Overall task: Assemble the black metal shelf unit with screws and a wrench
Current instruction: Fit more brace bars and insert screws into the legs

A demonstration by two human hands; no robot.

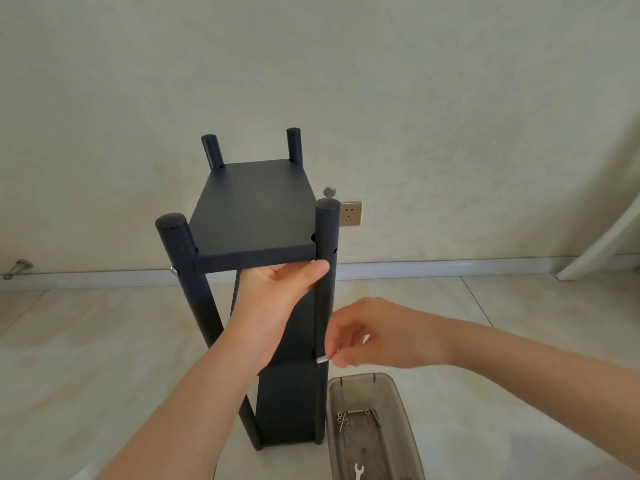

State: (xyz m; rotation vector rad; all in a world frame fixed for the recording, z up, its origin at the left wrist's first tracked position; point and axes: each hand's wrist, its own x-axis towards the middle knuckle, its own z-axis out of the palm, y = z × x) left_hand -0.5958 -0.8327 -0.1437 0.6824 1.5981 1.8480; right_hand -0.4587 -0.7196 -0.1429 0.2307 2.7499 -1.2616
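On the pale glossy tiled floor (104, 341), close to the far wall, stands the tall black matte metal shelf unit (256, 216): flat rectangular panels between four round tubular posts with capped tops. The step looks like fixing the middle panel to the near right post (327, 233). It should go best if the panel is kept level so its hole lines up with the post's. The screw should enter square and be turned by finger until it bites, before any tool is used. The smooth painted tube gives little grip, so the unit needs steadying. A grey translucent plastic tray (377, 445) with rounded corners lies just right of the unit's foot. The left hand (277, 292) props the top panel's near edge, thumb straight along the lip. Its fingers are hidden beneath, so their curl cannot be told. The right hand (367, 334) pinches a short silver screw (322, 359) between fingertips against the post. In the tray lie a small pale flat wrench (358, 472) and loose bright screws and nuts (353, 415).
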